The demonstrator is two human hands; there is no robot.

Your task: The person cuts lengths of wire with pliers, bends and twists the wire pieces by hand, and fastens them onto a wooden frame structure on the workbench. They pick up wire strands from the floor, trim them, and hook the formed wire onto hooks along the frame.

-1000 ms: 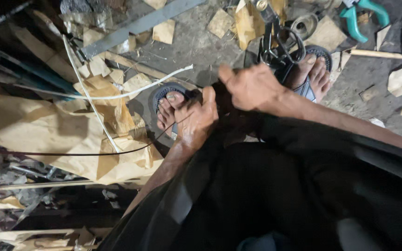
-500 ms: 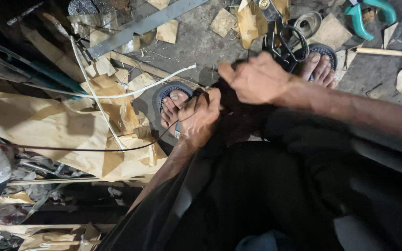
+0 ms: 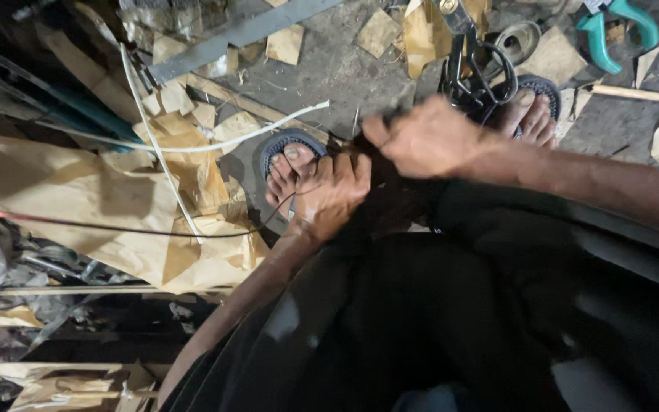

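My left hand (image 3: pixel 331 195) is closed around the edge of a black sheet of material (image 3: pixel 421 305) that lies over my lap. A thin dark wire (image 3: pixel 154 232) runs from this hand away to the left. My right hand (image 3: pixel 429 142), blurred by motion, grips the same black material just right of the left hand, with the thumb pointing left. The two hands almost touch. Below them my feet rest in dark sandals, the left foot (image 3: pixel 287 169) and the right foot (image 3: pixel 532 114).
Crumpled brown paper (image 3: pixel 78 206) and small cardboard scraps (image 3: pixel 285 44) cover the concrete floor. A white cord (image 3: pixel 215 142) curves across it. A grey metal bar (image 3: pixel 245 32), black shears (image 3: pixel 473 72) and teal-handled pliers (image 3: pixel 612 30) lie at the top.
Both hands stay on the black material in nearly the same place. My right hand has shifted slightly and is now blurred; the view has drifted a little.
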